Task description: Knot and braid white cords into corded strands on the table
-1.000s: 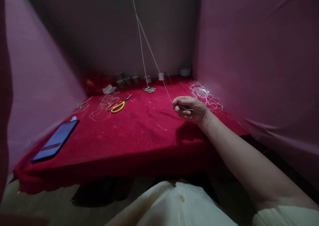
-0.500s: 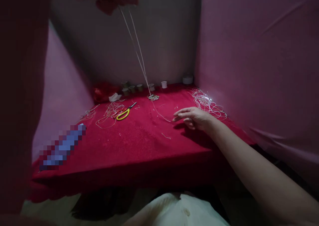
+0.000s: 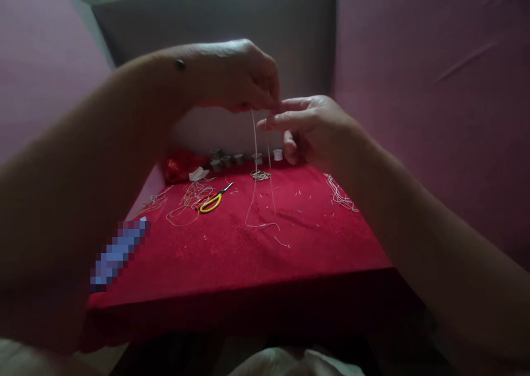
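Left of the yellow-handled scissors (image 3: 211, 204) on the red-covered desk (image 3: 178, 276), a blurred blue object (image 3: 120, 254) lies near the edge, and a loose tangle of cord (image 3: 194, 191) reaches under the scissors' handles, so lifting them carelessly could drag loops along. Above and to the right of the scissors, the left hand (image 3: 244, 75) has its grip pinched on a thin cord (image 3: 255, 149), which hangs to the right of the scissors and bends along the cloth to a loose end; since only the fingertips seem to bear on it, a small slip could let it drop. It passes in front of a coil (image 3: 260, 175), to the right of the scissors' tips, and could snag there if swept backward. Close beside it hangs a second strand (image 3: 269, 155); with so little space between, the two might cross and twist. Farther right of the scissors, the right hand (image 3: 314, 122) stretches its fingers to the left fingertips, thumb apart below; whether its grip holds anything I cannot tell, and crowded fingers could knock the cord free. Rightmost, well apart from the scissors, lie more cord loops (image 3: 342, 195).
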### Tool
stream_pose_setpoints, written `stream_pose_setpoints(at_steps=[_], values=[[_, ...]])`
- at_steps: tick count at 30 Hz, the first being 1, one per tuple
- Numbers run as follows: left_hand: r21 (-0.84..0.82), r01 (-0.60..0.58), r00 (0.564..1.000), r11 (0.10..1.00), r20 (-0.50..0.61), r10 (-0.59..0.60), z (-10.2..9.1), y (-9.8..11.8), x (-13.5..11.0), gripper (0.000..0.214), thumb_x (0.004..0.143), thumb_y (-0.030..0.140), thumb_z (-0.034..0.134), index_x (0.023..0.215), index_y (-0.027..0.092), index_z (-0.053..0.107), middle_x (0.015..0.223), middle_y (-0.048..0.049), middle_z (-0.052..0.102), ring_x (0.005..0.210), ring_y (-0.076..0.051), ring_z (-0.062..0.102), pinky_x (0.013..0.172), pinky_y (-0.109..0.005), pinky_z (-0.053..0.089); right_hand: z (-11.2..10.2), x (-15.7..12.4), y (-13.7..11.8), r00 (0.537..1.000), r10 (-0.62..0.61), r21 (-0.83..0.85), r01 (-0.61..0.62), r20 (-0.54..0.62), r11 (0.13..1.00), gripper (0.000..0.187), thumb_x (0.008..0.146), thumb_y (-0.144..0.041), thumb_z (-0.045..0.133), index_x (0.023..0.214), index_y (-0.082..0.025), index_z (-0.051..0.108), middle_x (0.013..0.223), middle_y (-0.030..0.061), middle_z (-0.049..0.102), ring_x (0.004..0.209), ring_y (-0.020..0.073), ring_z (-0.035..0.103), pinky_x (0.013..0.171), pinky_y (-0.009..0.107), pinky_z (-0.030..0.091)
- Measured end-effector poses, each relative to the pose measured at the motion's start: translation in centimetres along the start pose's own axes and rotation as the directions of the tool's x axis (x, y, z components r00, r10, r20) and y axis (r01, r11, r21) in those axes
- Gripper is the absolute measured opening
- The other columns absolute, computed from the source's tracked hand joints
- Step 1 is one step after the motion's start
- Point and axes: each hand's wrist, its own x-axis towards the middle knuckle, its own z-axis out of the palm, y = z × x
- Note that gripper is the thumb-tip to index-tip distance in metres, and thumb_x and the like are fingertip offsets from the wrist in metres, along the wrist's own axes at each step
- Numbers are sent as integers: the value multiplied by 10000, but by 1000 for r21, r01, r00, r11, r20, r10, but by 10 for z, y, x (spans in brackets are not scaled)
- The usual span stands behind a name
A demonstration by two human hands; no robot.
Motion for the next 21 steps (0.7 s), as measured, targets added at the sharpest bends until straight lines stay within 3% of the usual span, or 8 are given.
stream_pose_setpoints(at_steps=[3,7,10,15,21], values=[[19,-57,997,998,-53,58,6,2,1,545,775,325,398,1109,-87,526,679,38,506,576,-6,495,560,-198,336,6,5,0,998,57,0,-57,30,998,114,804,-34,496,728,-108,537,613,0,573,342,35,401,318,170,346],[-40,-92,994,995,-64,89,12,-4,3,283,741,213,546,989,116,642,636,-17,573,449,-34,441,421,-125,318,6,9,8,998,21,-28,-20,51,999,137,752,-61,549,637,-136,539,476,-20,477,339,67,376,284,201,303],[-107,-80,994,991,-89,71,17,-9,0,241,744,184,553,956,124,650,560,10,508,436,-40,412,409,-132,301,5,12,13,998,-30,-82,35,58,996,137,736,-76,564,625,-153,544,424,-46,400,311,66,326,267,204,244],[-167,-105,992,980,-89,91,19,-19,-6,210,787,273,563,914,138,662,533,36,479,445,-26,395,450,-136,300,3,16,14,989,-95,-124,109,114,986,153,738,-50,551,636,-161,524,470,-52,433,317,41,275,278,188,205],[-116,-70,995,991,-73,62,11,-31,-10,293,763,370,612,848,107,710,528,51,509,455,6,412,479,-103,282,0,15,6,996,-87,-194,90,23,977,160,738,-58,556,627,-163,511,445,-51,425,297,43,263,267,192,173]])
